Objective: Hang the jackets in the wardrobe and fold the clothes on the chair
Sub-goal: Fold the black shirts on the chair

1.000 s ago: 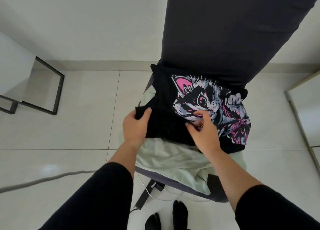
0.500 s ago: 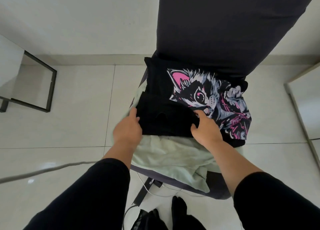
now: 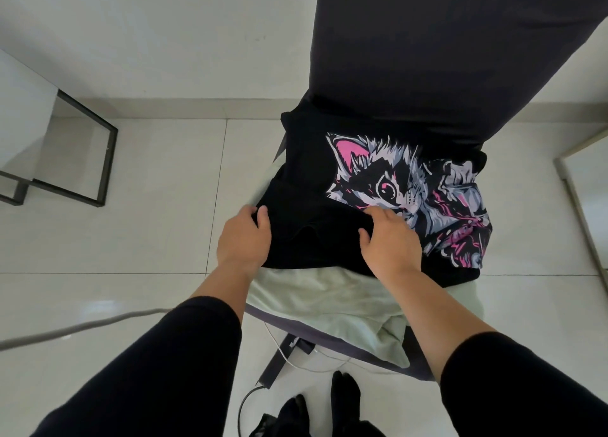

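The left hand [image 3: 244, 237] sits at the near-left edge of the black T-shirt [image 3: 306, 186], fingers curled over the fold with a finger and thumb hooked round the cloth — it looks to be pinching that edge to keep the fold from slipping off the side. The right hand [image 3: 390, 239] lies on top of the same shirt, fingers spread and fairly straight, palm down, pressing where the folded black flap meets the cat print [image 3: 404, 186]; it holds nothing, it only flattens. Between the two hands the fabric bunches into a small ridge, so I judge the fold is half made and the hands are set apart to smooth it outward.

The shirt rests on the seat of the chair [image 3: 460, 58], its printed face up and pushed back against the dark backrest. Under it lies a pale green garment [image 3: 329, 301], rumpled and spilling over the front of the seat — it seems not yet folded, and serves for now as the surface the shirt is worked on. That soft layer may let the shirt shift, which would explain the firm press.

On the tiled floor [image 3: 148, 189] beneath the chair runs a thin white cable [image 3: 296, 361], and a grey cord [image 3: 82, 328] crosses at the left. A black metal frame [image 3: 105, 160] stands well apart to the left. No wardrobe or jackets are in sight.
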`<state>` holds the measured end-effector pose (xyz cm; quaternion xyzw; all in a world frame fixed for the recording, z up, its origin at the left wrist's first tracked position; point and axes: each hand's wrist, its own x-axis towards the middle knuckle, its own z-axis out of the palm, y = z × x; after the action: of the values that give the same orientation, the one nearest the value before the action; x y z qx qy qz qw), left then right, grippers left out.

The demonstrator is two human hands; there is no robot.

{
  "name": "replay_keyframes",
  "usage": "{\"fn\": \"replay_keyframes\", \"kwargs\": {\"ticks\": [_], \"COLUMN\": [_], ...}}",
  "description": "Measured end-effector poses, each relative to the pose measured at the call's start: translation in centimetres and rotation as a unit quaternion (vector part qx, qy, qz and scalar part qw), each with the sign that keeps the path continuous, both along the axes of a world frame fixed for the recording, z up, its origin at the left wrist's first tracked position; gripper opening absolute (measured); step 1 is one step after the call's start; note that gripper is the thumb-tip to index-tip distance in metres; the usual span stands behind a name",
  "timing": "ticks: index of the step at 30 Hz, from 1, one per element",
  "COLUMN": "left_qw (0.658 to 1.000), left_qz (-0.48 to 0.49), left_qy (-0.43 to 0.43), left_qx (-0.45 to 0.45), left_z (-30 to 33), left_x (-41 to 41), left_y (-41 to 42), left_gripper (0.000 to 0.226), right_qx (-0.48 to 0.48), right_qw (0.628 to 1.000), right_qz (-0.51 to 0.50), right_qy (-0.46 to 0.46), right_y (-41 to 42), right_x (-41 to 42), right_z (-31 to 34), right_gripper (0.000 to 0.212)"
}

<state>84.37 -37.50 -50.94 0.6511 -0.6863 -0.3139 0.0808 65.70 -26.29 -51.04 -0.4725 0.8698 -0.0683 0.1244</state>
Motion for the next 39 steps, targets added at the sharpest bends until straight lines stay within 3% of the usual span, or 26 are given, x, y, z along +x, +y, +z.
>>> {"fn": "replay_keyframes", "kwargs": {"ticks": [5, 11, 15, 20, 24, 28, 30, 33, 36, 39], "left_qw": [0.991, 0.997, 0.997, 0.999, 0.994, 0.974, 0.968, 0.974, 0.994, 0.993], "left_qz": [-0.020, -0.017, -0.021, -0.004, 0.053, 0.130, 0.151, 0.147, 0.099, 0.066], "left_qy": [0.095, 0.061, 0.021, 0.029, 0.094, 0.183, 0.199, 0.170, 0.037, 0.058], "left_qx": [-0.095, -0.048, -0.064, -0.022, -0.003, 0.042, 0.020, -0.001, -0.022, -0.074], "left_z": [0.8, -0.4, -1.4, -1.7, -1.6, -0.8, -0.5, -0.7, -0.7, 0.9], "left_x": [-1.1, -0.4, 2.0, 3.4, 3.2, 3.2, 3.6, 4.1, 3.4, 1.1], "left_y": [-1.0, -0.4, 1.2, 2.4, 2.0, 1.4, 1.3, 1.3, 1.4, 0.8], "left_gripper": [0.025, 0.028, 0.027, 0.032, 0.027, 0.011, 0.008, 0.009, 0.015, 0.018], "right_qx": [-0.102, -0.063, -0.101, -0.059, -0.057, -0.067, -0.112, -0.194, -0.138, -0.129], "right_qw": [0.975, 0.996, 0.988, 0.988, 0.992, 0.992, 0.981, 0.965, 0.981, 0.980], "right_qz": [-0.119, -0.026, 0.101, 0.142, 0.085, 0.017, -0.037, -0.061, 0.034, 0.085], "right_qy": [-0.157, 0.057, 0.054, 0.004, -0.071, -0.109, -0.152, -0.163, -0.134, -0.127], "right_y": [-2.2, -2.3, -2.1, -3.5, -4.9, -5.6, -6.0, -5.6, -4.0, -2.6], "right_x": [-1.8, -1.7, 1.3, 3.4, 3.9, 3.8, 3.6, 3.1, 3.3, 3.7], "right_z": [0.3, 0.2, -0.7, -1.4, -1.2, -1.1, -0.6, 0.1, 0.4, -0.1], "right_gripper": [0.021, 0.037, 0.037, 0.053, 0.053, 0.035, 0.028, 0.026, 0.028, 0.031]}}
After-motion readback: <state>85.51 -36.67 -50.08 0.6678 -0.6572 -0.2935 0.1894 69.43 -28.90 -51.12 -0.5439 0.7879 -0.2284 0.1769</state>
